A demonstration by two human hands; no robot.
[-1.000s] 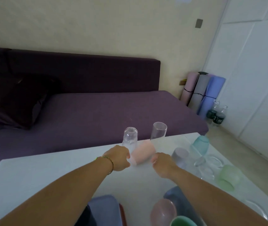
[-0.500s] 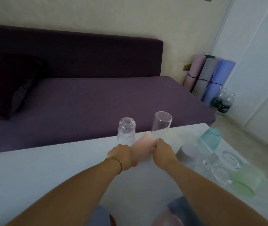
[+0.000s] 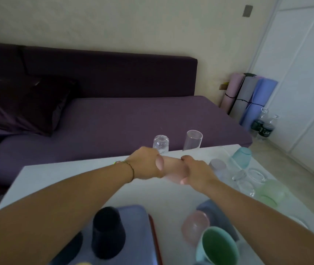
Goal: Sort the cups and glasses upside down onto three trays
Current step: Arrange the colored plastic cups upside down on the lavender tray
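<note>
Above the middle of the white table (image 3: 72, 180), the left hand (image 3: 146, 163) and right hand (image 3: 197, 174) clasp a frosted pink cup (image 3: 173, 170) from either side; blur hides its tilt. Just behind, at the far edge, stand a ribbed clear glass (image 3: 160, 143) and a tall clear glass (image 3: 193, 139). Open tabletop stretches left, while cups crowd the right. Nearer, a blue tray (image 3: 135, 215) bears a dark cup (image 3: 107, 234). A purple sofa (image 3: 133, 115) lies beyond.

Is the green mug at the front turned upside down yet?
No. The mug shows its open mouth and green inside, not its base.
</note>
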